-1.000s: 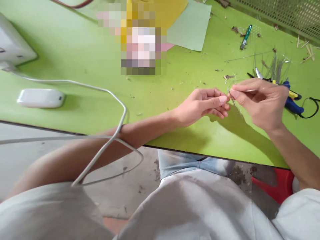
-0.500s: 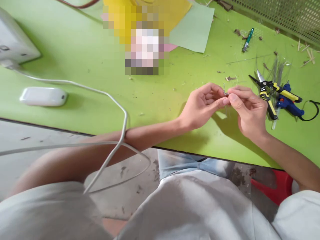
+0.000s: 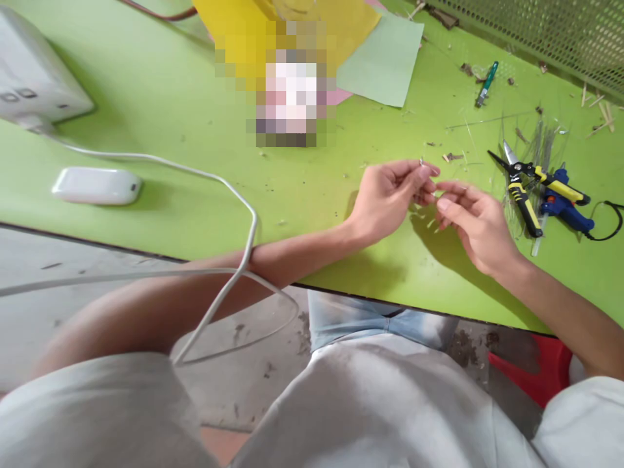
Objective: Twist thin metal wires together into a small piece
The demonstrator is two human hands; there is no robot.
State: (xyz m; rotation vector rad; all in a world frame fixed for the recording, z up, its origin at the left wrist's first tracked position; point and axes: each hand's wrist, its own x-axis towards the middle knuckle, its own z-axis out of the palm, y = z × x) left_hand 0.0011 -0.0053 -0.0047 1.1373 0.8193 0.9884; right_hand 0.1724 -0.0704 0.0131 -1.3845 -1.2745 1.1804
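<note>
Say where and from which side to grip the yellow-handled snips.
Take the snips by the yellow-and-black handles, coming from the near side, where your right hand is. The handles splay toward you, the pointed blades aim away, and the blue glue gun sits close to the upper handle.

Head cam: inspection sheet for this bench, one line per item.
Surface: lime-green bench top, speckled with small bits.
Work items: tiny shiny piece; thin strands in a loose pile.
Clutter: brown debris bits, green pen, yellow-handled snips, blue glue gun, pale green sheet.
Hands: left hand pinches the piece at its fingertips; right hand holds nothing visible, close to the left.
Cables: white cable lying across bench and forearm; black cord by the gun.
Surroundings: green mesh panel, concrete floor, red object.
Other people: nothing seen.
</note>
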